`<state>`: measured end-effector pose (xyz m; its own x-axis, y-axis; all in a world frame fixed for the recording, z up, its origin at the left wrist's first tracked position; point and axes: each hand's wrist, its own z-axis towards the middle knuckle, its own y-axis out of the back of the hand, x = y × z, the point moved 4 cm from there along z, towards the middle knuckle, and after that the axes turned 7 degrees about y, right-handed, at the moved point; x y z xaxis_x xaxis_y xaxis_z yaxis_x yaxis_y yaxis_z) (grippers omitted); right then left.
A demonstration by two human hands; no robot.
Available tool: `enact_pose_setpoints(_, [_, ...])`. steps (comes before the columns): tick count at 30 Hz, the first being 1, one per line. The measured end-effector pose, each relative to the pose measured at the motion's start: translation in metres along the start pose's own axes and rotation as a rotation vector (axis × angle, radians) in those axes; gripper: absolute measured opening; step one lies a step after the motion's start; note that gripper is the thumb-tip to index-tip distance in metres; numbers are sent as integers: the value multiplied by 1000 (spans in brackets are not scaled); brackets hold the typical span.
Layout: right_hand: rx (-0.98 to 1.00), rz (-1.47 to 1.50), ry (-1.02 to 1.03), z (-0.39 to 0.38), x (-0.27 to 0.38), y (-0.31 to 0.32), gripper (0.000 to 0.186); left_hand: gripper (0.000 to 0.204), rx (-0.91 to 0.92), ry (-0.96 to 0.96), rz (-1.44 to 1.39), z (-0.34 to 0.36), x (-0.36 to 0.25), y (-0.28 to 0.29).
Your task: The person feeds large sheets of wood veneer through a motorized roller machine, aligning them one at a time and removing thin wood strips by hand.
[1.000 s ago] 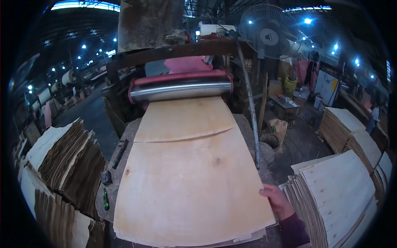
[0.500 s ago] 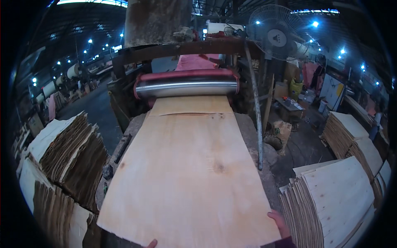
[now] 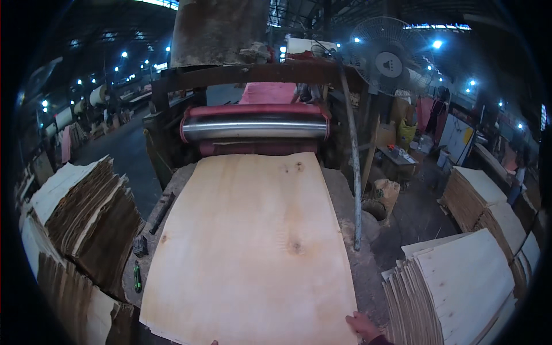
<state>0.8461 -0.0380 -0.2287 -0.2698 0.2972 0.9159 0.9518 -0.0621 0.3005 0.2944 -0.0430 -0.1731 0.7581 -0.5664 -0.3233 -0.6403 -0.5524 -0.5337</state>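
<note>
A wide, pale veneer sheet (image 3: 253, 230) with a few brown knots lies on a rough bed in front of me. Its far edge ends just short of a pair of rollers, a shiny metal roller (image 3: 256, 127) and a reddish one (image 3: 259, 148) below it. My right hand (image 3: 362, 326) is closed on the sheet's right edge near the close corner; some of its fingers are hidden. Of my left hand (image 3: 214, 342) only a fingertip shows at the near edge of the sheet, so its grip is out of sight.
Left of the sheet, a green and black knife (image 3: 137, 277) and a dark block (image 3: 140, 246) rest on the bed. Veneer stacks stand on the left (image 3: 86, 213) and right (image 3: 460, 282). A pole (image 3: 352, 155) rises right of the rollers, near a fan (image 3: 388, 64).
The narrow strip at the sheet's far end no longer shows before the rollers, and the lower reddish roller is now visible. My right hand has shifted left and lower in view.
</note>
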Motion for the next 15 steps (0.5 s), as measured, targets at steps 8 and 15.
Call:
enact_pose_setpoints(8, [-101,122,-162,-10,32,-40,31,52,183,312,285,26,2,100])
enact_pose_setpoints(15, [-109,643,-123,-37,49,-34,33,68,-167,222,326,27,15,17])
